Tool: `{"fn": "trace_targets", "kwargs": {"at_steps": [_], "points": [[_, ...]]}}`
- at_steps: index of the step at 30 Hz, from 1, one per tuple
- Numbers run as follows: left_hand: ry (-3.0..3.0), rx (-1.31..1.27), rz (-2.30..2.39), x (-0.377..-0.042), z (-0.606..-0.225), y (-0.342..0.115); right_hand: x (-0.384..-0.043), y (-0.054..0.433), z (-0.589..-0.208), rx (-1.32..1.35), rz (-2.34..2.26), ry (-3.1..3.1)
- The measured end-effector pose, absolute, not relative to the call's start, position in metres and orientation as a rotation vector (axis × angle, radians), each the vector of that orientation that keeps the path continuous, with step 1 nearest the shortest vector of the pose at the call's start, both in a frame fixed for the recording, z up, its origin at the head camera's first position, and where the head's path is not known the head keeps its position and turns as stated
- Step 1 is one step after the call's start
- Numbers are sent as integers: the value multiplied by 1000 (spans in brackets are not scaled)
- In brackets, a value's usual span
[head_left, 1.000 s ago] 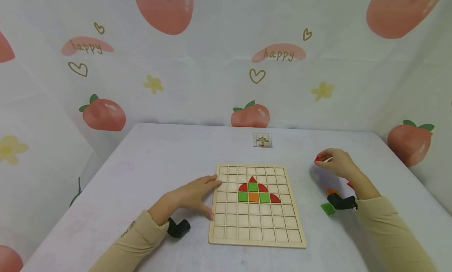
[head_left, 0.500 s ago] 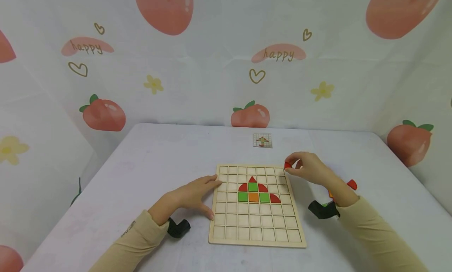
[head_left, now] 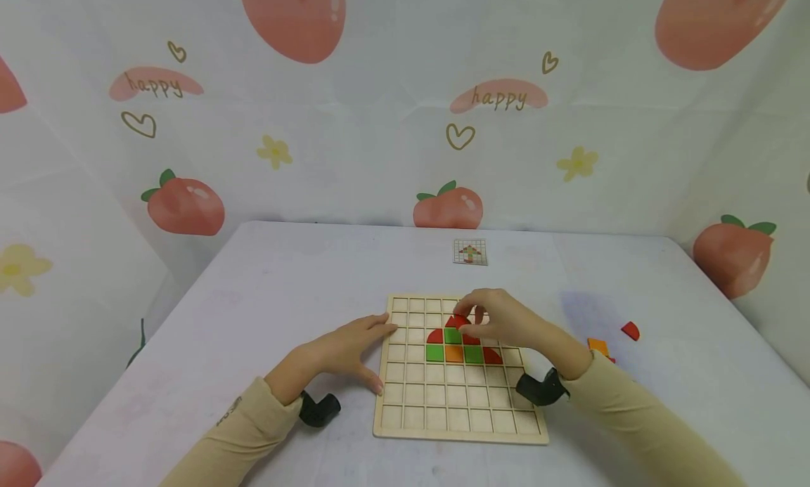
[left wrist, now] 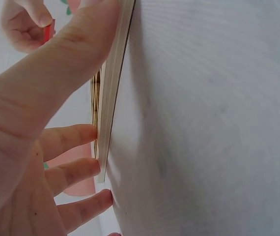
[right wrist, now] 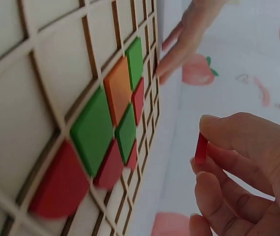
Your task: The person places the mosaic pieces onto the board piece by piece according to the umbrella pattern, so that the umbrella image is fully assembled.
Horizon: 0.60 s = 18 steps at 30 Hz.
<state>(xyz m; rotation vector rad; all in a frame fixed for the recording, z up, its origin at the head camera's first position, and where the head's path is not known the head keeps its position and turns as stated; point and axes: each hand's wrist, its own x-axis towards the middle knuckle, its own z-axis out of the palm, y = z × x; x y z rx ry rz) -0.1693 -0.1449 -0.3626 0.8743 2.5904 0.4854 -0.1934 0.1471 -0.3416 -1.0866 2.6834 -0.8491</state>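
Observation:
A square-gridded wooden board (head_left: 424,395) lies on the table. In its cells sit green tiles (head_left: 434,353), an orange tile (head_left: 453,353) and red tiles (head_left: 492,355), forming a stepped shape. My left hand (head_left: 344,346) rests at the board's left edge, thumb and fingers spread and touching the rim. Above the upper part of the pattern, my right hand (head_left: 506,322) pinches a small red tile (right wrist: 202,149) between thumb and fingers. The right wrist view shows that tile held edge-on, apart from the board. Its exact shape is hidden by the fingers.
A small pattern card (head_left: 470,251) lies behind the board. To the right are a loose red quarter-circle tile (head_left: 631,330) and an orange tile (head_left: 598,346), with a bit of red beside it near the right sleeve (head_left: 623,410). A printed cloth (head_left: 354,121) hangs behind.
My right hand has carried the red tile leftward from the table's right side to above the board. My left hand has stayed at the board's edge.

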Motion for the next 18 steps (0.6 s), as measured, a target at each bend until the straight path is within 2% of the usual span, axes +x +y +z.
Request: {"fn": "trace_targets", "kwargs": {"at_steps": [18], "points": [[2584,879,505,-170,-363,-146,-186,87,-351,-1359,-567,2581]]}}
